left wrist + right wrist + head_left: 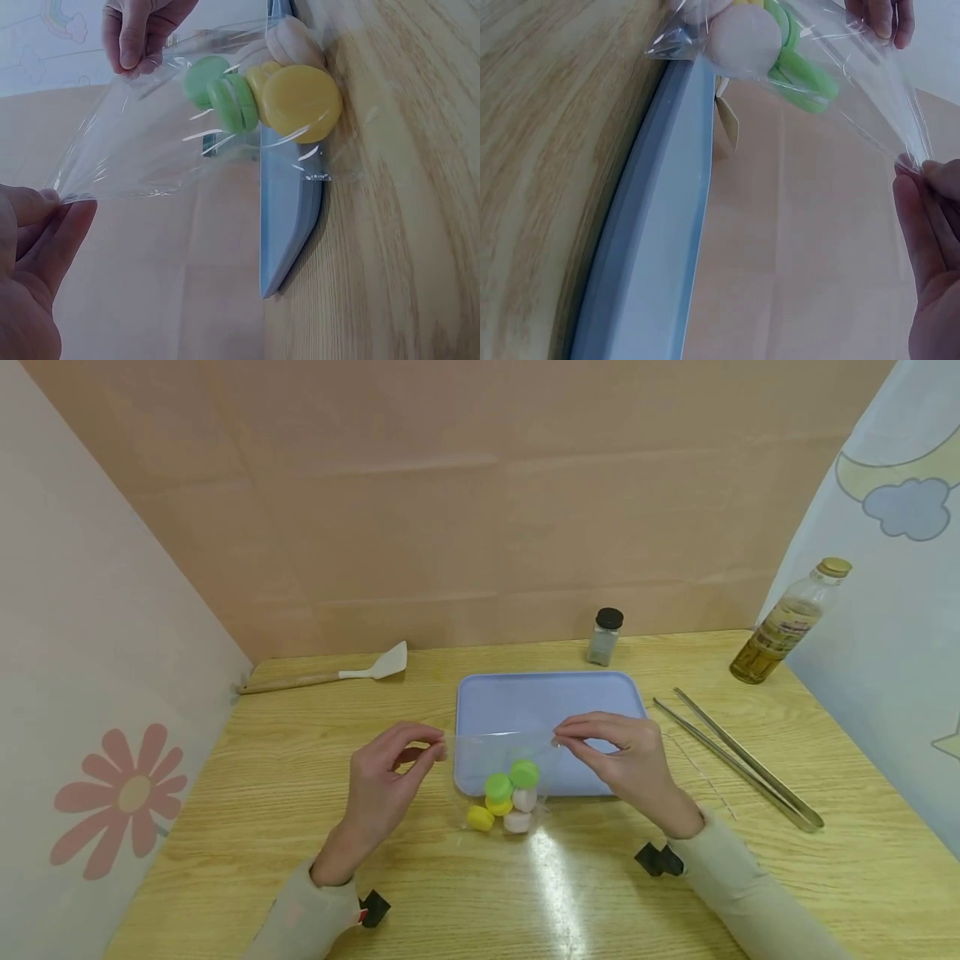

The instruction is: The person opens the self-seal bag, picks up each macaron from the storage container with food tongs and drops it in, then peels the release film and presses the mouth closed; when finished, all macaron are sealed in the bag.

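A clear plastic bag hangs stretched between my two hands, in front of the blue tray. My left hand pinches one upper corner of it between thumb and fingers. The other upper corner is pinched by my right hand. Gathered at the bottom of the bag are several macarons: green ones, yellow ones and pale pink ones. In the head view the bag overlaps the tray's near left edge, with the macarons low over the table.
A spatula with a wooden handle lies at the back left. Behind the tray stands a small black-lidded jar. Metal tongs and a thin twist tie lie to the right. A bottle of amber liquid stands at the back right.
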A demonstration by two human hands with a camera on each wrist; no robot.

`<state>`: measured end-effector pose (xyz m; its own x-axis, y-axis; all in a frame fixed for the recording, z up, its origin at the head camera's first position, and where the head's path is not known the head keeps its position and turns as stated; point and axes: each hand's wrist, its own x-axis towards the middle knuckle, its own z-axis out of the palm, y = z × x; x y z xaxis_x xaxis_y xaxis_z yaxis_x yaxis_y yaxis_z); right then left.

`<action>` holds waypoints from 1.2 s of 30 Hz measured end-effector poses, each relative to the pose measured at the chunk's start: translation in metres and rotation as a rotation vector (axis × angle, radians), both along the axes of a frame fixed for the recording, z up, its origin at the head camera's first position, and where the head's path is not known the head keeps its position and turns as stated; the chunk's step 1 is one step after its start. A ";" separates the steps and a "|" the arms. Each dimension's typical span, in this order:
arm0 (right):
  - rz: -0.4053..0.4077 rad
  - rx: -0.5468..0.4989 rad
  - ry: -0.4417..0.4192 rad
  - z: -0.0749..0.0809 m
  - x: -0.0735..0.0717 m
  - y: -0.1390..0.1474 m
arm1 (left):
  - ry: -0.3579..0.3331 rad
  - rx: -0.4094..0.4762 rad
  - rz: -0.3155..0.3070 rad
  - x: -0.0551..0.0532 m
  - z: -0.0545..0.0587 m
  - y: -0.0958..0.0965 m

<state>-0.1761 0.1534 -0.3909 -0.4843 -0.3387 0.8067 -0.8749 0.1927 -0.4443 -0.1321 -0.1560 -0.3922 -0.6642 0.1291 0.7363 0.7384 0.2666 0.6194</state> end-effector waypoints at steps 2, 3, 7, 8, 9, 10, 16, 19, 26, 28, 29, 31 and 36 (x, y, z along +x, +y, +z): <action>-0.021 0.003 0.017 0.000 0.001 -0.001 | 0.013 -0.004 0.000 -0.001 -0.001 0.000; -0.026 0.003 0.023 0.000 0.001 -0.001 | 0.018 -0.004 -0.004 -0.001 -0.001 0.000; -0.064 0.009 0.013 -0.001 0.002 -0.002 | 0.030 -0.015 -0.012 -0.001 -0.002 0.000; -0.074 0.012 0.004 -0.001 0.003 -0.002 | 0.036 -0.022 -0.013 -0.001 -0.002 0.000; -0.083 0.014 -0.006 -0.001 0.003 -0.002 | 0.041 -0.030 -0.011 -0.002 -0.003 0.000; -0.088 0.019 -0.018 -0.001 0.004 -0.003 | 0.048 -0.041 -0.008 -0.002 -0.003 0.001; -0.056 0.067 -0.050 0.001 0.004 -0.004 | 0.081 -0.093 0.033 -0.001 -0.002 0.003; -0.038 0.093 -0.071 0.003 0.004 -0.005 | 0.086 -0.100 0.044 0.000 -0.002 0.004; -0.046 0.187 -0.125 0.007 0.004 -0.008 | 0.089 -0.088 0.031 0.000 -0.002 0.005; -0.039 0.205 -0.133 0.008 0.003 -0.009 | 0.089 -0.088 0.026 0.000 -0.002 0.005; -0.035 0.212 -0.134 0.009 0.003 -0.010 | 0.087 -0.089 0.025 0.000 -0.002 0.005; -0.019 0.220 -0.131 0.011 0.002 -0.011 | 0.086 -0.093 0.025 0.000 -0.001 0.005; 0.020 0.249 -0.107 0.013 -0.001 -0.016 | 0.086 -0.100 0.025 0.001 0.000 0.005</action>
<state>-0.1772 0.1372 -0.3775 -0.5534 -0.5304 0.6423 -0.8303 0.2905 -0.4755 -0.1311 -0.1505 -0.3927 -0.6034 0.1888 0.7748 0.7798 0.3431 0.5237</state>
